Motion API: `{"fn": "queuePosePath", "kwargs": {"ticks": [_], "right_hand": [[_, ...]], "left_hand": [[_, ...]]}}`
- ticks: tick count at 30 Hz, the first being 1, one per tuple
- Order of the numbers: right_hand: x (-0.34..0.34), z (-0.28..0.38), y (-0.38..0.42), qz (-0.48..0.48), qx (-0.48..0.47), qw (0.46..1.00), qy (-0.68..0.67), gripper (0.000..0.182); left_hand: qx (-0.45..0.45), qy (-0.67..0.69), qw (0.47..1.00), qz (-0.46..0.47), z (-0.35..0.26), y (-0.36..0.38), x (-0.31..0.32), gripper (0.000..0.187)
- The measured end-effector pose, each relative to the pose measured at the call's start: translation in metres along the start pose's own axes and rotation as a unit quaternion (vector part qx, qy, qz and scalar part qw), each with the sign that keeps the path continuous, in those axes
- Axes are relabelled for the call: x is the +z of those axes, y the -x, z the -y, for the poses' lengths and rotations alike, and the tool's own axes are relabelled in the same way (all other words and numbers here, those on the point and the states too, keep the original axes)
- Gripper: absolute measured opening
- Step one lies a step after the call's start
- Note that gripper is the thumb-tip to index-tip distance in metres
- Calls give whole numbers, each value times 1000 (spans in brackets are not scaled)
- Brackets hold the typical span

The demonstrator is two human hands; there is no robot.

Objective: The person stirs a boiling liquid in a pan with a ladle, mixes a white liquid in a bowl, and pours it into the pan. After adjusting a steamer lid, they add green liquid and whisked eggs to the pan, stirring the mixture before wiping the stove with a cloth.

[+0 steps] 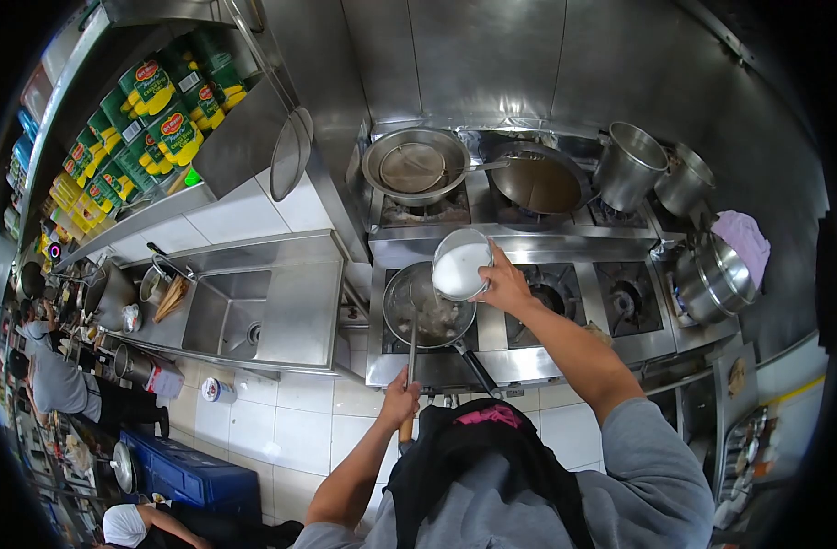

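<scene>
Pan (396,297) on stove (519,362) before me: the right hand's (507,282) fingers, partly spread, clasp a container (457,238) of white contents (464,273) over the one o'clock rim; the left hand's (401,403) fingers wrap a wooden-handled tool (413,352) at six o'clock. Tipping slowly while stirring should limit splashing.

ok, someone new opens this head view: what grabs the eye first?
Probably the container of bright white contents, held in the right hand over the right part of the frying pan, while the left hand grips a long-handled utensil reaching into the pan. Next, the stacked green-and-yellow cans at upper left, then the pink cloth on the metal pot at far right.
</scene>
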State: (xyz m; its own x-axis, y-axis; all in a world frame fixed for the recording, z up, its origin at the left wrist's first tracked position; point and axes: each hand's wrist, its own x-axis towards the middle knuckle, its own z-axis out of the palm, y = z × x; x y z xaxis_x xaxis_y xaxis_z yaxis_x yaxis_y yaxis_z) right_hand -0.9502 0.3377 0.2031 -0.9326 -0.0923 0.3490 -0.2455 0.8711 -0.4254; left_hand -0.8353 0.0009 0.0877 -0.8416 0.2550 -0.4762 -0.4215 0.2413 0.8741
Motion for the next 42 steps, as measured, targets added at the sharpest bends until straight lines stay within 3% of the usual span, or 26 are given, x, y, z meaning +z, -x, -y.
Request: {"fn": "queuePosePath", "kwargs": {"ticks": [2, 3, 4, 6, 7, 8, 11, 12, 14, 15, 16, 18, 21, 24, 28, 30, 31, 32, 34, 38, 40, 42], "right_hand": [[0, 1, 0, -11, -10, 1000, 21, 50], [-3, 3, 0, 3, -1, 1000, 20, 50], [-5, 5, -1, 17, 8, 1000, 19, 50], [-3, 2, -2, 21, 12, 1000, 3, 50], [-2, 0, -2, 26, 17, 999, -13, 49], [-3, 0, -1, 26, 17, 999, -13, 49], [-5, 2, 0, 9, -4, 1000, -14, 49], [-6, 3, 0, 11, 0, 1000, -9, 49], [-6, 5, -1, 13, 4, 1000, -5, 49], [-6, 4, -1, 15, 6, 1000, -5, 49], [-6, 4, 0, 17, 8, 1000, -6, 49], [-7, 5, -1, 19, 15, 1000, -9, 49], [-8, 6, -2, 16, 16, 1000, -10, 49], [-8, 8, -2, 5, -2, 1000, 4, 51], [-8, 11, -5, 19, 11, 1000, -11, 53], [-7, 11, -5, 16, 8, 1000, 4, 53], [-6, 11, -6, 13, 6, 1000, 17, 53], [-6, 11, -6, 13, 5, 1000, 18, 53], [-5, 10, -6, 4, -11, 1000, 22, 52], [-8, 10, -6, 11, -10, 1000, 6, 51], [-7, 9, -5, 18, -3, 1000, -1, 51], [-5, 8, -5, 23, 3, 1000, 8, 51]], "left_hand": [[-45, 180, 980, 66, -3, 4, 5, 43], [-70, 288, 947, 125, -6, 5, 1, 16], [-69, 288, 947, 124, -8, 7, -2, 16], [-143, 519, 824, 177, -17, 15, -9, 8], [-151, 534, 812, 181, -24, 20, -12, 8], [-151, 534, 812, 181, -34, 25, -15, 8], [-152, 381, 900, 146, -60, 37, -28, 10], [-153, 381, 900, 146, -67, 39, -31, 10], [-115, 174, 971, 119, -78, 43, -36, 17], [-121, 125, 981, 91, -86, 47, -38, 40], [-121, 124, 981, 91, -88, 51, -39, 40], [-83, 3, 996, 40, -88, 55, -41, 64], [-31, -34, 999, 25, -70, 47, -46, 76], [48, -124, 991, -22, -41, 21, -36, 75], [33, -92, 995, -26, -13, -3, -6, 75], [-39, 132, 990, 38, -11, -4, 6, 56], [-39, 213, 971, 106, -9, -6, 6, 24], [-39, 213, 970, 106, -11, -4, 5, 24], [-145, 476, 848, 182, -13, 3, -1, 10], [-176, 537, 806, 174, -35, 27, -18, 5], [-163, 386, 896, 145, -55, 40, -32, 7], [-148, 330, 920, 151, -62, 45, -44, 17]]}}
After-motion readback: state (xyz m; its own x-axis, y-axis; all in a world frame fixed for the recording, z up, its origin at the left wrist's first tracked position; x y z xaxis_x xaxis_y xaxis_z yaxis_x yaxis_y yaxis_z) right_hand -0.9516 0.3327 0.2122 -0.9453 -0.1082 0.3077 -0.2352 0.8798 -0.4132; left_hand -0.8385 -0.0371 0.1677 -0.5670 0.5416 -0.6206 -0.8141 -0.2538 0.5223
